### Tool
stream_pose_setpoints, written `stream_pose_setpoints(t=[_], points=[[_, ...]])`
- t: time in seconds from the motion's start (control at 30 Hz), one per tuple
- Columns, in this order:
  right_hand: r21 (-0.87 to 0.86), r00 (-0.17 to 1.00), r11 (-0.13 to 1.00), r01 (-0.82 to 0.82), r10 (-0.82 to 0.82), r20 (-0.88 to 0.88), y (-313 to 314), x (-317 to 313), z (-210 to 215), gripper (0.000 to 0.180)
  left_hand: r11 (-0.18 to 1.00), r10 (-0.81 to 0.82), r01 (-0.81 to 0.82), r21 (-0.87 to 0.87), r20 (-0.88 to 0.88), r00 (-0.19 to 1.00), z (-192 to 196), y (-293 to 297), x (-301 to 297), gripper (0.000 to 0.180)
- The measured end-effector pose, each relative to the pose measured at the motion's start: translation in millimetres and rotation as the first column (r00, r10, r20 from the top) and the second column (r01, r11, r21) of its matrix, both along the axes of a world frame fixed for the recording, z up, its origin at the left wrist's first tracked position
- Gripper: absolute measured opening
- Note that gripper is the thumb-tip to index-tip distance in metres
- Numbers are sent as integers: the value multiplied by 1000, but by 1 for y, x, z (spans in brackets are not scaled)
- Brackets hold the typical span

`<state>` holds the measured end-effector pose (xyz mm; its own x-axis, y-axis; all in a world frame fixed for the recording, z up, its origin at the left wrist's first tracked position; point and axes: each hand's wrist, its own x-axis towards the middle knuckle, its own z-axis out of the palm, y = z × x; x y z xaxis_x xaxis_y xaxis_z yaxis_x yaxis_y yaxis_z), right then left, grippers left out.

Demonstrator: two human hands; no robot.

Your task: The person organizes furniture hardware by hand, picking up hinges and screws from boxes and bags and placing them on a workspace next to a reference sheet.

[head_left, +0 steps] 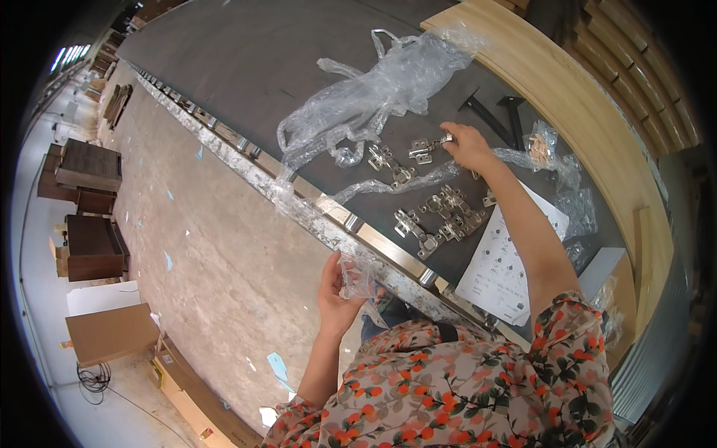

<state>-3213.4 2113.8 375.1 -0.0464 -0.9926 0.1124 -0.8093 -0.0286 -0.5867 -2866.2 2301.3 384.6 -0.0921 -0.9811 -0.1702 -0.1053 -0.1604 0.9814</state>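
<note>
My right hand [467,147] reaches over the dark work surface, its fingers closed on the cup end of a metal cabinet hinge [423,150]. Left of it lies another hinge [390,163], and nearer to me is a cluster of several more hinges [448,213]. Off the near edge of the surface, my left hand [337,293] is closed around a small clear plastic bag [358,276]. A printed instruction sheet [502,263] with diagrams lies partly beneath my right forearm.
A large heap of clear plastic wrap [373,93] covers the surface's middle. Black metal brackets [508,119] and a bag of small wooden dowels [539,145] lie farther right, beside a pale wooden board [590,89]. Rollers [353,222] line the near edge. Dark cabinets [93,246] stand at left.
</note>
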Motion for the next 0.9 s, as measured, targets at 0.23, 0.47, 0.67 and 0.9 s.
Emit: stream_pose_setpoints(t=[0.23,0.47,0.67,0.9], points=[[96,932,986,134,-158,327,-7,1,2,22,1000,30,-30,-5,33,999,-3,1,9,88],[-453,994,886,-98,70,-78,4,14,-25,23,1000,15,-15,-2,-6,1000,-4,-6,2,87],[-368,985,915,-164,175,-3,32,15,-17,20,999,-10,11,-32,34,999,-3,-8,0,85],[-339,891,837,429,-331,310,129,-67,2,14,999,-33,33,-9,55,998,10,-9,-4,85]])
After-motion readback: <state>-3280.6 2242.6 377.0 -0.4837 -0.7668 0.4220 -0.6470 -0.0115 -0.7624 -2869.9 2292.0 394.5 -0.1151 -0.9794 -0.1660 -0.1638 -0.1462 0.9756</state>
